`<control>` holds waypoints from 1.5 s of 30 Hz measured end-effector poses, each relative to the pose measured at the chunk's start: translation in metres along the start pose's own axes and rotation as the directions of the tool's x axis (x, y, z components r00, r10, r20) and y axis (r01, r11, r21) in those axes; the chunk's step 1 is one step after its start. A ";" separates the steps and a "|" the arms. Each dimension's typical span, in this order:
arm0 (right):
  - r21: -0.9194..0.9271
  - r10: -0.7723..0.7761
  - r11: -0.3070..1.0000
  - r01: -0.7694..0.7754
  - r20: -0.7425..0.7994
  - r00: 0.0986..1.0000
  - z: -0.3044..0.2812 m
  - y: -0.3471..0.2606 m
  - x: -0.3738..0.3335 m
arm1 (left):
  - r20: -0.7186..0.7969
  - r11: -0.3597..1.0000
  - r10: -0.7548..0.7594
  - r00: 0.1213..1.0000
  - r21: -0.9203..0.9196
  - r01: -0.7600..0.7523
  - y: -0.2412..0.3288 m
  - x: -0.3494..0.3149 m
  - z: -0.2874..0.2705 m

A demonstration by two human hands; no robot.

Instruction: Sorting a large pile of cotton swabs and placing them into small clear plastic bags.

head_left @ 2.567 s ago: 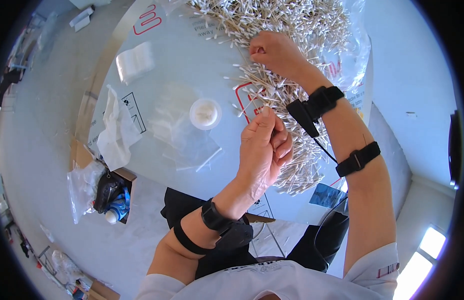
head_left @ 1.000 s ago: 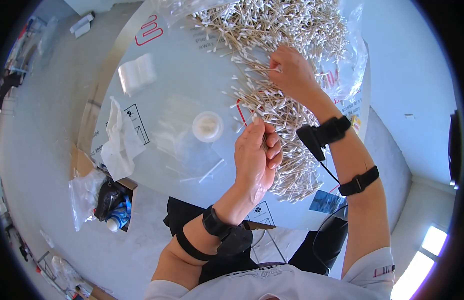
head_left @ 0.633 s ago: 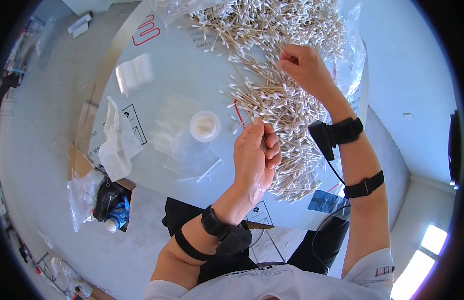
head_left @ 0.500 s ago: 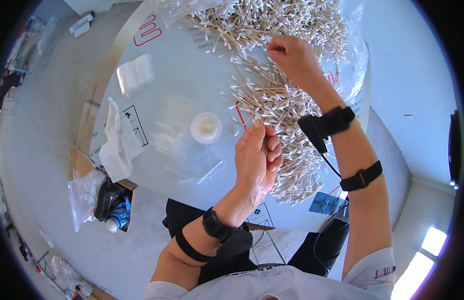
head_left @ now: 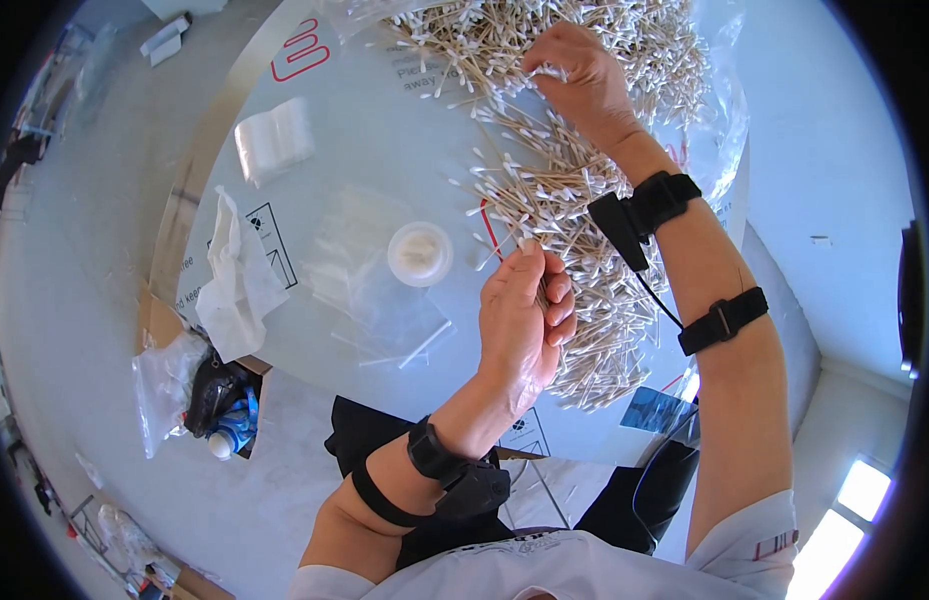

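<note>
Cotton swabs with pale wooden sticks and white tips lie in a near heap (head_left: 604, 345) and a far heap (head_left: 454, 45) on the table. My left hand (head_left: 514, 325) is closed around a small bundle of swabs beside the near heap; white tips show at its thumb, and the fingers hide most of the sticks. Over the edge of the far heap, my right hand (head_left: 584, 85) has its fingers pinched together. White swab tips (head_left: 551, 72) show at these fingertips; how many it grips is hidden.
Left of my left hand stands a round white-rimmed tub (head_left: 420, 254), near clear plastic bags (head_left: 384, 325). Farther left are a stack of clear packets (head_left: 274, 142) and a crumpled white sheet (head_left: 229, 290). An open carton (head_left: 254, 375) with odds and ends stands below the table edge.
My right hand has moved away from me, farther into the far heap, and swab tips now show at its fingers. My left hand has shifted slightly right, still holding its bundle.
</note>
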State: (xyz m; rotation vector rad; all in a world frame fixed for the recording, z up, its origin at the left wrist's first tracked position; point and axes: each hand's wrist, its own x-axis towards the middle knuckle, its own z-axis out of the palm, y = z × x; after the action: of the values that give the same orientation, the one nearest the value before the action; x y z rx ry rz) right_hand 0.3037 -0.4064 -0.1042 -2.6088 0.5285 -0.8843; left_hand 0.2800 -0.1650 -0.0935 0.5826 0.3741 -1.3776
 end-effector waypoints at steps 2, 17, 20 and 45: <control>-0.099 -0.321 0.939 0.331 0.099 0.942 0.004 -0.012 0.001 | 0.001 1.000 -0.001 1.000 0.001 0.001 0.000 0.000 -0.001; 0.139 0.010 0.990 -0.012 0.016 1.000 0.004 0.008 -0.005 | 0.027 1.000 0.015 1.000 -0.020 -0.015 0.002 0.002 0.000; 0.458 0.381 0.763 -0.456 0.252 0.890 -0.012 -0.006 -0.024 | 0.047 0.999 0.039 0.998 -0.036 -0.038 0.002 0.006 -0.008; 0.148 0.381 0.862 -0.485 0.442 0.812 -0.060 -0.061 -0.066 | -0.030 0.996 0.080 0.996 -0.026 -0.080 0.001 0.010 -0.002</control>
State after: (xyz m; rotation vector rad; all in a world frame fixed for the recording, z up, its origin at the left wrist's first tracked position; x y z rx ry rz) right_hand 0.2315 -0.3353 -0.0667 -2.2019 0.7947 -0.2355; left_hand 0.2833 -0.1720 -0.1005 0.5900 0.3886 -1.2866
